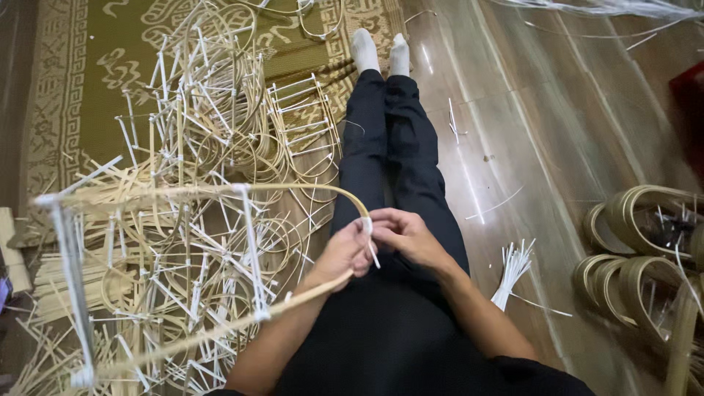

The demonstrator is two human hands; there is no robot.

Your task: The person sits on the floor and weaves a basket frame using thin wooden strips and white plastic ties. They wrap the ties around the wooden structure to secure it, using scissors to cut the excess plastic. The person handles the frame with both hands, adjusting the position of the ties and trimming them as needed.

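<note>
I sit on the floor with my legs in black trousers point(400, 147) stretched out. Both hands meet over my lap at the end of a bamboo-strip frame point(220, 191) with white sticks tied across it. My left hand point(345, 253) grips the curved bamboo strip where its ends meet. My right hand point(407, 235) pinches a white plastic tie point(369, 235) at that joint. The frame extends left from my hands, with white uprights point(249, 242) between its two strips.
A big heap of finished bamboo-and-stick frames point(213, 103) lies on a patterned mat point(66, 81) to the left. Loose white sticks point(513, 268) lie on the wooden floor at right. Coiled bamboo hoops point(638, 220) are stacked at the right edge.
</note>
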